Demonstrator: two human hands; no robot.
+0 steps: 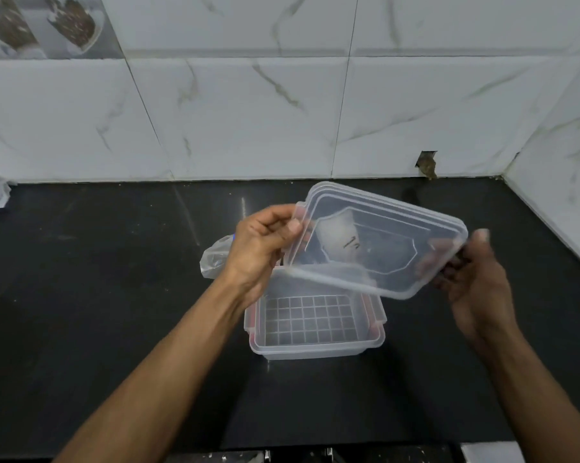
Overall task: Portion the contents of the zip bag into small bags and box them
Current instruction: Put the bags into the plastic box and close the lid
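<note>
Head view: we hold a clear lid (378, 242) above the open box (315, 324), left hand (258, 248) and right hand (472, 279) fingers gripping its ends. Box looks empty; a bag (215, 259) lies behind it, so boxing seems unstarted.

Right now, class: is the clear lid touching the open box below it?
Apart. The head view shows the lid held tilted in both hands above the box, with the box's rim visible beneath its near edge.

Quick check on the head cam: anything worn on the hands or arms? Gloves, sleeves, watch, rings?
Nothing worn that shows. The left hand and right hand are bare, without gloves. Both forearms are uncovered up to the frame edge, with no sleeves, watch or bands. No rings show on the fingers, though the right hand is motion-blurred.
</note>
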